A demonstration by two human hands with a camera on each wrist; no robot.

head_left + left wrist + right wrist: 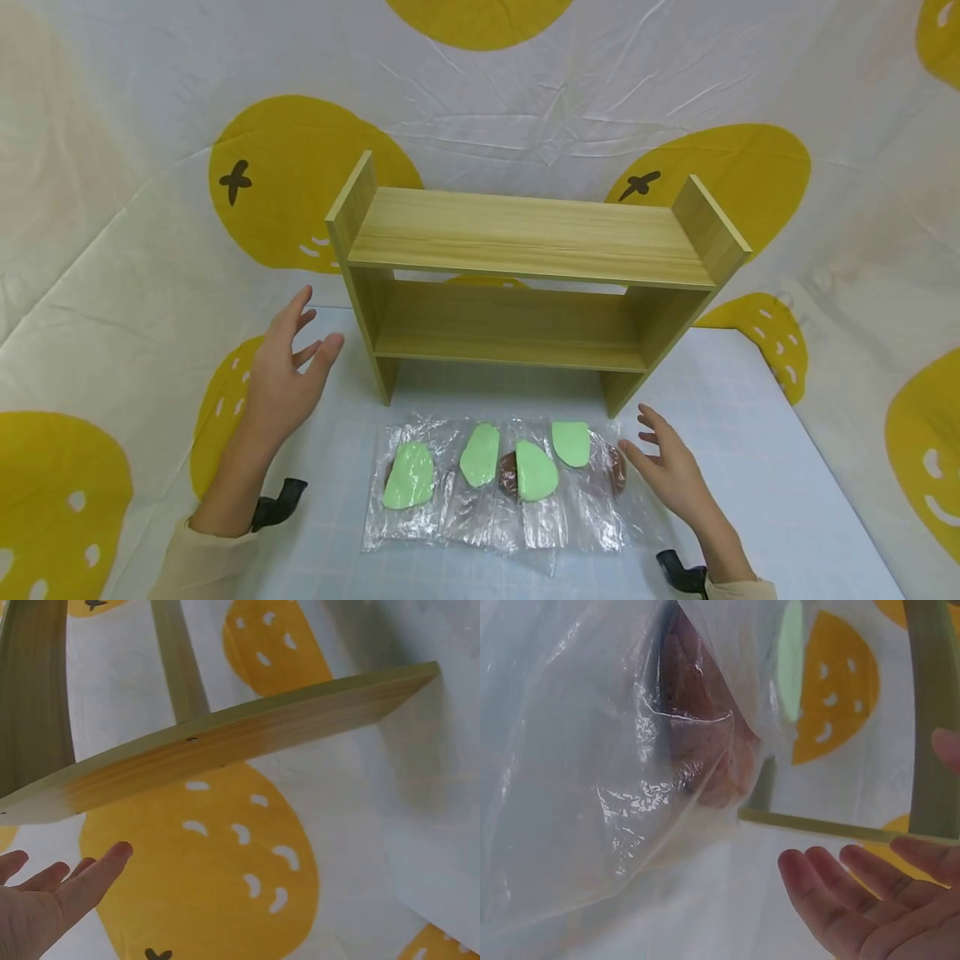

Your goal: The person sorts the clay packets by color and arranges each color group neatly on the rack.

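A small two-tier wooden shelf (517,237) stands upright on the table. In front of it lies a row of several clear plastic bags (468,521), with light green flat pieces (409,475) and brown pieces (617,471) in or under the film. My left hand (288,379) is raised beside the shelf's left side panel, fingers extended and holding nothing. In the left wrist view, the fingers (97,881) are apart from that wooden panel (225,742). Near the right end of the bags hovers my right hand (675,475), fingers loosely spread. The right wrist view shows a bag (622,817) beside it, not gripped.
A pale blue checked cloth (750,467) covers the table, whose right edge runs diagonally. White fabric with yellow smiling faces (315,179) hangs behind and at both sides. A black wrist mount (279,504) sits at each forearm.
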